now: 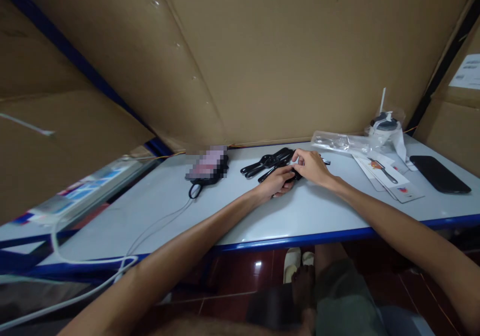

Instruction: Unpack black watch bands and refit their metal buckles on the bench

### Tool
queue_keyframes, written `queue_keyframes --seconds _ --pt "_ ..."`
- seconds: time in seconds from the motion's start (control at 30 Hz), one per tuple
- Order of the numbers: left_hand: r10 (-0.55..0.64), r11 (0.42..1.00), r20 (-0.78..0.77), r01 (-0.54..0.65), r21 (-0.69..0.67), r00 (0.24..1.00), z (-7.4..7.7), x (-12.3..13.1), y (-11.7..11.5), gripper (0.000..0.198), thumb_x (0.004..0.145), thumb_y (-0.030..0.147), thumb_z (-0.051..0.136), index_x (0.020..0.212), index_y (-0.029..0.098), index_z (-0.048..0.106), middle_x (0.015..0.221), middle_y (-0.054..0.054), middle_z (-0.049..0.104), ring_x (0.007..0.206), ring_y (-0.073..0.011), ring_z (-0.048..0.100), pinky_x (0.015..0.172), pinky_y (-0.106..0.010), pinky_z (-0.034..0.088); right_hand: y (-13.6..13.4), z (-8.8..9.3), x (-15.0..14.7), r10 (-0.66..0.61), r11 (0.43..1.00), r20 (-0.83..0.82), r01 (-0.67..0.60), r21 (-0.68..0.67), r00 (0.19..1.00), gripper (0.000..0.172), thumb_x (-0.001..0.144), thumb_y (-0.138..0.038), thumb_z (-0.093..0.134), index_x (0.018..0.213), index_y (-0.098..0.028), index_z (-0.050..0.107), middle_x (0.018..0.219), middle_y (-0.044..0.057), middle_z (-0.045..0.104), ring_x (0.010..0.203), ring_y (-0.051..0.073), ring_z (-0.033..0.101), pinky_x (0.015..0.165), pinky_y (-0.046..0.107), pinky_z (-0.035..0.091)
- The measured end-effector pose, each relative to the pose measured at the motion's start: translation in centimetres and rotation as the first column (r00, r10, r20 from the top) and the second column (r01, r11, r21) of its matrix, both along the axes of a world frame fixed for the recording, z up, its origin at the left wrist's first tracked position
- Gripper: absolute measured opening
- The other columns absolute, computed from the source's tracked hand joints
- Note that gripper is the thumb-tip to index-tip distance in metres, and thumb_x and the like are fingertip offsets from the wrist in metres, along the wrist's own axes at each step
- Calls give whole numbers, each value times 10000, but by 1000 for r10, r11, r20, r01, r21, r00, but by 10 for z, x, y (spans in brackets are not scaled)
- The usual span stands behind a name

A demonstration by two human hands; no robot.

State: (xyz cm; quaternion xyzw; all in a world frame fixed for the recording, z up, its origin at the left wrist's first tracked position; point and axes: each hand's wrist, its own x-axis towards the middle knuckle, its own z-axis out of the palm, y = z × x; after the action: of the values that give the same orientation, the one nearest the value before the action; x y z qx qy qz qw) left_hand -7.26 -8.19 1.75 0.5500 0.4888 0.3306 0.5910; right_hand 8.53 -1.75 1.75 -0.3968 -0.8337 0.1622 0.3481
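Observation:
My left hand (278,182) is closed around a glossy black-handled utensil (297,175), mostly hidden by my fingers. Bent over it from the right, my right hand (309,166) has thumb and forefinger pinched at the same piece, touching my left fingertips. Just beyond both hands lies a loose group of black-handled utensils (268,162) on the white table. A small shiny metal part (325,161) shows beside my right wrist; what it belongs to is hidden.
A partly blurred-out phone-like device (206,166) with a strap loop stands left. Clear plastic bags (337,141), printed cards (388,176) picturing a utensil, a wrapped cup with a straw (386,126) and a black phone (439,174) lie right. Cardboard (270,61) walls the back.

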Motion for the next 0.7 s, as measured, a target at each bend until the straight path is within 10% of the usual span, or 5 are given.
queue_keyframes --seconds 0.7 --pt "51 995 54 -56 81 997 -10 1 -4 220 960 376 594 912 234 433 566 110 362 359 -49 231 326 -152 145 8 4 9 37 999 -209 -38 0 977 173 893 -107 541 911 -186 694 760 10 731 709 160 652 735 264 445"
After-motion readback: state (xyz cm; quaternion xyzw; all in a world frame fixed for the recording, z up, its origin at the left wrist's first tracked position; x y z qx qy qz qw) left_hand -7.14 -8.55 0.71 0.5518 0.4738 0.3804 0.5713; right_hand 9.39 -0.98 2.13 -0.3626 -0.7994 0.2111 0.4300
